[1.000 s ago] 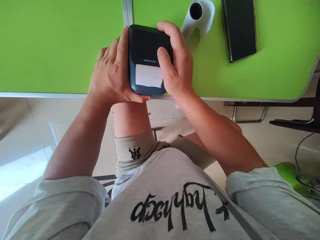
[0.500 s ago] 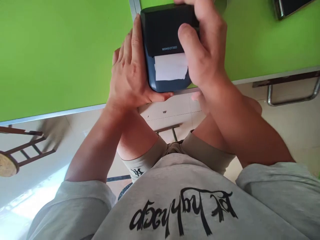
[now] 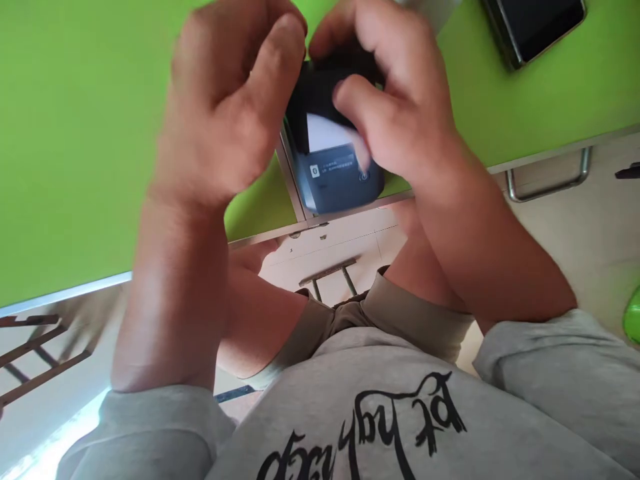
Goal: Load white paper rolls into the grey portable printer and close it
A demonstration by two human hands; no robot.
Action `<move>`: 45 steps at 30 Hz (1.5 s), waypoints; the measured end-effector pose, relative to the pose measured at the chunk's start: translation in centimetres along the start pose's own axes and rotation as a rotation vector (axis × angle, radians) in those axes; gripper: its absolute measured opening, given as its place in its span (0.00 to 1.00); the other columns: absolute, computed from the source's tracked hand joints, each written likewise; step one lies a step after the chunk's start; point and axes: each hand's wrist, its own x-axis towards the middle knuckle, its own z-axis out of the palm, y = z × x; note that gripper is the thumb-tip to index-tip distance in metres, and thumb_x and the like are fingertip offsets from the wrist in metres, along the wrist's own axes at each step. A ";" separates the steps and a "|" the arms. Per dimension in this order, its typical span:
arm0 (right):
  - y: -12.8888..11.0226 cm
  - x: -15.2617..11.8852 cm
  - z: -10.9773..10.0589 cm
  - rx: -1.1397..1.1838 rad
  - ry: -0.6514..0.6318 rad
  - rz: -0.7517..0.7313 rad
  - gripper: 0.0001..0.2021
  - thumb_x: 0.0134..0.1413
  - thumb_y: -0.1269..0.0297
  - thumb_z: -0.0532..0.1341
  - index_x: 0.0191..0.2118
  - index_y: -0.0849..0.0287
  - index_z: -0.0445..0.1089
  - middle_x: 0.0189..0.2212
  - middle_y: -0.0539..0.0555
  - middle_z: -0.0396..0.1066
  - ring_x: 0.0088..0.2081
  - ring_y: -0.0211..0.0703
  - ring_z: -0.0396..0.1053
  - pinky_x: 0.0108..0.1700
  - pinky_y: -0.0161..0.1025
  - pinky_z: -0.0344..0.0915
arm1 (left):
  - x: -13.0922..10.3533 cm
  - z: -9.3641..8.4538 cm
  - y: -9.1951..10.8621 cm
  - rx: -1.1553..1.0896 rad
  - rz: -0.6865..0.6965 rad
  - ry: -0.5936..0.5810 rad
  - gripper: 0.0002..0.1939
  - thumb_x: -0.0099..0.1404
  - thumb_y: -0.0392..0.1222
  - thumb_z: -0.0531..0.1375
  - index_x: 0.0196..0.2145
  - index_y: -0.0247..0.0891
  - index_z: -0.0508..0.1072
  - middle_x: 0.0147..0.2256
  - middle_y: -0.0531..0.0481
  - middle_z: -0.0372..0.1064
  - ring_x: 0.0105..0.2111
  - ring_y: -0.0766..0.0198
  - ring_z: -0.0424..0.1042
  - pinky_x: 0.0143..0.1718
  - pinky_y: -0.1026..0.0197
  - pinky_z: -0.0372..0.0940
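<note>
The label printer (image 3: 333,195) with a dark blue body and black lid (image 3: 315,93) lies at the edge of the green table. A white paper label (image 3: 325,135) sticks out below its lid; small print and a round button mark show on the body. My right hand (image 3: 395,93) grips the printer's upper right side, thumb on the lid and fingers curled over the far edge. My left hand (image 3: 230,100) is raised at the printer's upper left, fingers curled in and thumb pressed toward them. Whatever lies between those fingers is hidden.
A dark phone (image 3: 543,30) rests on the green table (image 3: 80,147) at the upper right. A metal seam runs through the table under the printer. Below the front edge are a bent metal bar (image 3: 550,190) and wooden stool legs (image 3: 40,353) on the floor.
My left hand has left the printer's left side and risen to its upper corner, fingers now curled. The printer sits slightly lower in view, and more of its blue front shows.
</note>
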 end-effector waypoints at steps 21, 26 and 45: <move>-2.9 1.3 0.2 0.256 0.157 0.050 0.06 0.56 0.71 0.59 0.30 0.57 0.73 0.29 0.47 0.73 0.35 0.36 0.70 0.42 0.39 0.66 | -1.8 -0.1 2.9 -0.102 -0.072 -0.031 0.25 0.80 0.59 0.44 0.59 0.40 0.66 0.49 0.41 0.76 0.51 0.53 0.78 0.54 0.50 0.71; -2.0 1.5 0.2 0.250 0.141 0.044 0.07 0.56 0.70 0.59 0.30 0.57 0.72 0.30 0.46 0.74 0.35 0.33 0.71 0.42 0.37 0.66 | -1.9 0.1 1.3 -0.288 -0.047 -0.048 0.22 0.79 0.54 0.45 0.62 0.43 0.61 0.59 0.42 0.72 0.59 0.54 0.73 0.60 0.47 0.69; -2.9 0.9 0.6 0.260 0.185 0.094 0.08 0.51 0.70 0.59 0.31 0.55 0.77 0.31 0.46 0.78 0.37 0.36 0.74 0.43 0.40 0.67 | -4.2 -1.4 5.0 -0.028 -0.264 -0.068 0.25 0.72 0.42 0.49 0.64 0.37 0.63 0.64 0.37 0.67 0.64 0.50 0.69 0.66 0.46 0.66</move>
